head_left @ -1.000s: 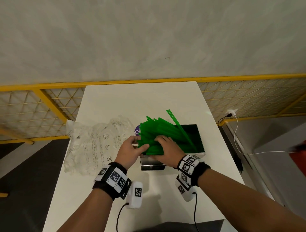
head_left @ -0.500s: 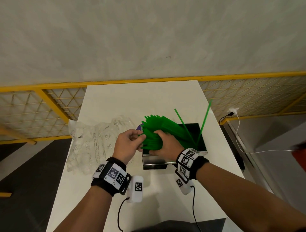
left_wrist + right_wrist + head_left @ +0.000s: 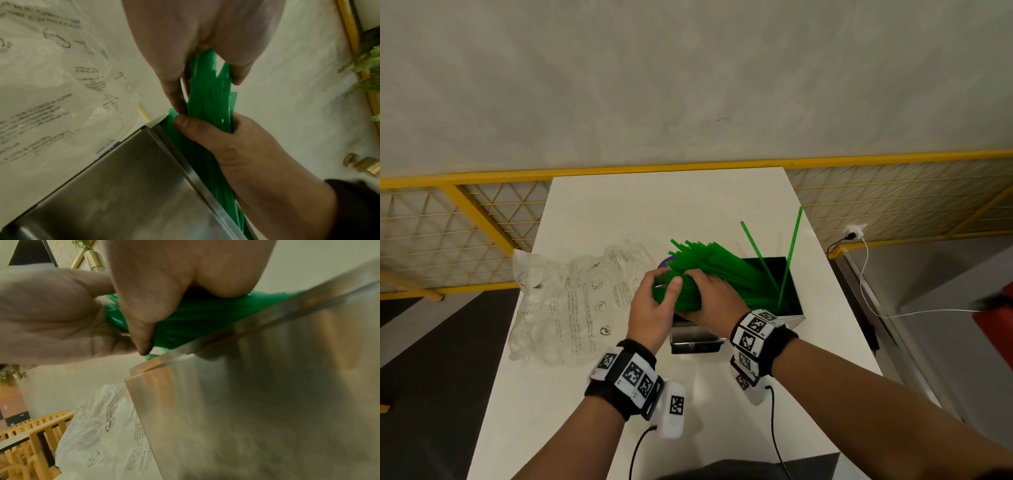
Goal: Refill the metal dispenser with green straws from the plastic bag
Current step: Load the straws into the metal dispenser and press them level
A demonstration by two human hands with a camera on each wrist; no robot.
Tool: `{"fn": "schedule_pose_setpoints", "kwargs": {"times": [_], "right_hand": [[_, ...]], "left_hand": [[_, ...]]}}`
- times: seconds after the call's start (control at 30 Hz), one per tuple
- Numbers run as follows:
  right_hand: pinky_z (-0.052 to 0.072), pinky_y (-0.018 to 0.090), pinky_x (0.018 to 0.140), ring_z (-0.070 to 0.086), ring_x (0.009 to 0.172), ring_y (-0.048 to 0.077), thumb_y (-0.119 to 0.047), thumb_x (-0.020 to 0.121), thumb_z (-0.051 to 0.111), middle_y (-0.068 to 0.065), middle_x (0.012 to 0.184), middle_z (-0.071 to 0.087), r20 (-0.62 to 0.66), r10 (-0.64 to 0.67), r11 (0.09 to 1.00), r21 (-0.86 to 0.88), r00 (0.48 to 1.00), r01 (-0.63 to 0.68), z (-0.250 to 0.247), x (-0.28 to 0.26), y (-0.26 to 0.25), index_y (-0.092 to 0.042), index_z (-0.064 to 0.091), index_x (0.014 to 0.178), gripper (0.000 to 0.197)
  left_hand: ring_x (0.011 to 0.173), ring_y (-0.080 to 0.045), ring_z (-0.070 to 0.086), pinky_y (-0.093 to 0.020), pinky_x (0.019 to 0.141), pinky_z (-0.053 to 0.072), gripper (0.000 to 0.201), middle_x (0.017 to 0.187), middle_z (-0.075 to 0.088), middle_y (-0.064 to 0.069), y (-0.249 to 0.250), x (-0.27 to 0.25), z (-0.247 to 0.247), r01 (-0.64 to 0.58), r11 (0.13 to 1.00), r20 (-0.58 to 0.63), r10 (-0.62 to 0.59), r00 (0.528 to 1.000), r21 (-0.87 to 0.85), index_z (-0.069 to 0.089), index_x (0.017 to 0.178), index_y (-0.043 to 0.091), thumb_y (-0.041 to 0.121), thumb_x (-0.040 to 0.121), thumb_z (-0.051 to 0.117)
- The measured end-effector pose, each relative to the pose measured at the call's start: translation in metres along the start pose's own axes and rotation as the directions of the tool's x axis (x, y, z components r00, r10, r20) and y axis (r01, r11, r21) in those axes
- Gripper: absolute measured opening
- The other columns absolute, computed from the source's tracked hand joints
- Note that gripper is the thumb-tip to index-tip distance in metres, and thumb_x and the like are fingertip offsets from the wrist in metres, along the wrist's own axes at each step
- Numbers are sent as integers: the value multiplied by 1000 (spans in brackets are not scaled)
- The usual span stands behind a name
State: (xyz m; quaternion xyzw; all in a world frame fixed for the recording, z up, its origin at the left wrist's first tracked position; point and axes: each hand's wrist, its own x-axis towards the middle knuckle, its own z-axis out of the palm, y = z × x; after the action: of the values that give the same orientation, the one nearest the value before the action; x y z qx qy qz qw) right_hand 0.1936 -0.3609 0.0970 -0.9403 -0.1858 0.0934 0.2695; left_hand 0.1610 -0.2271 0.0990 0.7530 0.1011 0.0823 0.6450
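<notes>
Both hands are gripping one thick bundle of green straws (image 3: 717, 270) over the near left corner of the metal dispenser (image 3: 697, 339), which is standing on the white table (image 3: 654, 209). The left hand (image 3: 654, 308) is curling around the bundle's near end, thumb lying on top; the right hand (image 3: 714, 296) is wrapping over the bundle just beside it, the two hands touching. The bundle is leaning across the dispenser's open top, its far ends fanning out past the left rim. Two loose straws (image 3: 789, 260) are sticking up tilted from inside the box, and more green is lying in its dark interior. The crumpled clear plastic bag (image 3: 571, 301) is lying flat on the table to the left of the dispenser, close to the left hand. A yellow mesh railing (image 3: 465, 222) is running behind the table, and a white charger cable (image 3: 866, 274) is trailing on the floor at the right.
</notes>
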Motion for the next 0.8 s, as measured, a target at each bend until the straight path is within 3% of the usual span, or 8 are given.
{"fn": "schedule_pose_setpoints", "kwargs": {"times": [0.13,0.27,0.37,0.47,0.57,0.63,0.73,0.8], "right_hand": [[37,42,106,42,126,26,-41,78,71,9,139,42,30,-14,997,72,999,11,2,-1,0,-19,26,144,83],[28,32,112,30,135,21,-40,82,68,7,147,28,-5,-108,993,54,994,108,-3,-15,5,-18,18,149,86],[35,30,107,39,126,20,-40,83,64,8,137,39,-107,-205,978,5,973,207,-12,-32,18,-19,32,143,71],[48,34,93,46,106,14,-45,81,57,5,115,52,-267,-265,964,-97,926,248,-16,-48,41,-22,44,126,52],[44,43,99,44,115,18,-45,82,57,8,121,52,-415,-47,999,-45,908,31,-27,-54,64,-17,48,124,52],[32,45,109,35,131,26,-42,86,59,13,139,41,-454,220,973,34,864,-230,-40,-49,83,-11,39,137,63],[17,47,115,16,144,28,-49,91,51,13,156,17,-262,470,878,35,843,-478,-55,-32,105,-10,10,150,81],[6,46,118,9,147,26,-49,94,45,10,158,13,-125,462,879,-71,878,-472,-54,-22,111,-13,3,151,79]], "left_hand": [[84,-6,60,-16,67,48,18,90,62,7,-4,13,-2,-2,996,-60,7,998,90,58,108,20,27,92,56],[76,-7,59,-16,62,46,7,82,62,6,-11,18,4,19,989,-42,-13,999,145,58,97,20,24,93,55],[75,-13,57,-22,64,45,11,86,61,1,-14,24,13,30,985,-63,-19,998,172,58,98,16,25,94,54],[64,-7,48,-12,54,37,17,78,54,4,-15,24,21,78,978,-101,-59,993,194,54,101,13,28,95,50],[64,-14,44,-17,54,35,20,77,48,0,-18,21,27,173,973,-104,-159,982,154,50,100,12,31,96,47],[89,-18,46,-23,74,36,19,96,46,-3,-20,20,29,210,969,-123,-195,973,127,46,104,15,32,96,45],[118,-9,33,-24,98,26,28,121,34,6,-17,8,29,174,981,-82,-168,982,84,38,123,21,33,98,39],[130,-4,23,-25,109,21,55,138,27,10,-14,-5,28,87,994,74,-92,993,66,20,145,20,40,97,38]]}}
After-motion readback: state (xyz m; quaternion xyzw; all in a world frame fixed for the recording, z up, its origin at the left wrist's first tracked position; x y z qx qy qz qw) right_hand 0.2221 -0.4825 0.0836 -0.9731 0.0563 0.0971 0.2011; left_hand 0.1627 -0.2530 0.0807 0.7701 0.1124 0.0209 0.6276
